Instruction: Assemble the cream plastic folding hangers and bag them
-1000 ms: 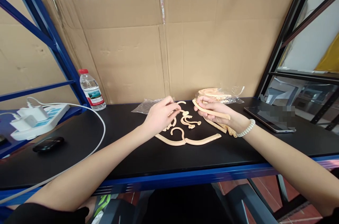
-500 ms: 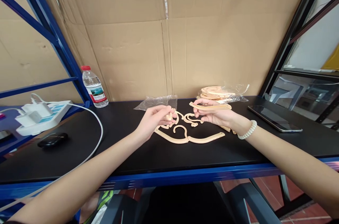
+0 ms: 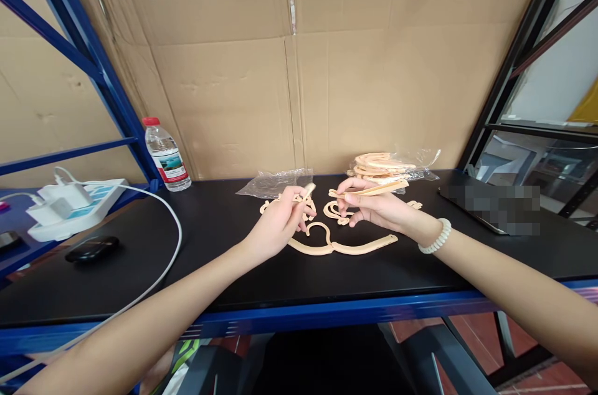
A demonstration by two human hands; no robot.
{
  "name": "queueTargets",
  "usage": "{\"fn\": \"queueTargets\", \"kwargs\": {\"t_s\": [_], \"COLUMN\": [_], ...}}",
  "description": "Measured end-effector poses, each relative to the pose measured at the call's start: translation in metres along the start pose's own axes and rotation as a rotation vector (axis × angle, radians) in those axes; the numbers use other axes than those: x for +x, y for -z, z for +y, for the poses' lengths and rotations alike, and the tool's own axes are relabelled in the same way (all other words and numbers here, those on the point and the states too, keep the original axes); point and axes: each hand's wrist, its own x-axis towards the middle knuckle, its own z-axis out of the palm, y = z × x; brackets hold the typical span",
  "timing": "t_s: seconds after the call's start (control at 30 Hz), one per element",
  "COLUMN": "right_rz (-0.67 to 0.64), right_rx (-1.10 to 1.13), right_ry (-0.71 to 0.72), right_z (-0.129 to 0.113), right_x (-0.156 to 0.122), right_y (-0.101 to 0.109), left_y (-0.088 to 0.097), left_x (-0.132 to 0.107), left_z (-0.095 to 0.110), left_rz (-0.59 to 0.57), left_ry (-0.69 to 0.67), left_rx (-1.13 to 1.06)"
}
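Both my hands work over a black shelf top (image 3: 224, 258) among thin beige wooden pieces. My left hand (image 3: 280, 220) is closed on a curved wooden strip (image 3: 306, 191) whose end sticks up past the fingers. My right hand (image 3: 374, 208) pinches a long curved wooden strip (image 3: 383, 188) held level above the table. Between and below the hands lie an assembled hanger-shaped piece (image 3: 341, 247) and several small hook-shaped pieces (image 3: 334, 213).
A clear bag of more wooden pieces (image 3: 385, 164) lies behind my right hand, an empty clear bag (image 3: 273, 183) behind my left. A water bottle (image 3: 163, 155), power strip with chargers (image 3: 70, 202), white cable (image 3: 172, 245) and black mouse (image 3: 91, 248) sit left; a tablet (image 3: 490, 202) right. Cardboard walls the back.
My left hand picked a wooden strip from the pile and lifted it. My right hand raised its long strip off the table to a level hold. The camera tilted slightly down.
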Motion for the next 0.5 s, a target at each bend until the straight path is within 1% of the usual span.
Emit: {"fn": "queueTargets", "kwargs": {"t_s": [0.17,0.23,0.37,0.5], "right_rz": [0.027,0.044,0.065,0.040], "right_rx": [-0.047,-0.068,-0.115,-0.175], "right_ry": [-0.002,0.003,0.000,-0.039], "right_z": [0.002,0.003,0.007,0.009], "right_x": [-0.002,-0.002,-0.003,-0.003], "right_y": [-0.007,-0.011,-0.018,-0.026], "left_y": [0.000,0.001,0.001,-0.001], "left_x": [0.000,0.001,0.002,0.000], "left_z": [0.004,0.006,0.006,0.004], "left_rz": [-0.053,-0.053,0.013,0.090], "left_ry": [0.057,0.075,0.075,0.062], "left_rx": [-0.122,-0.188,-0.268,-0.278]}}
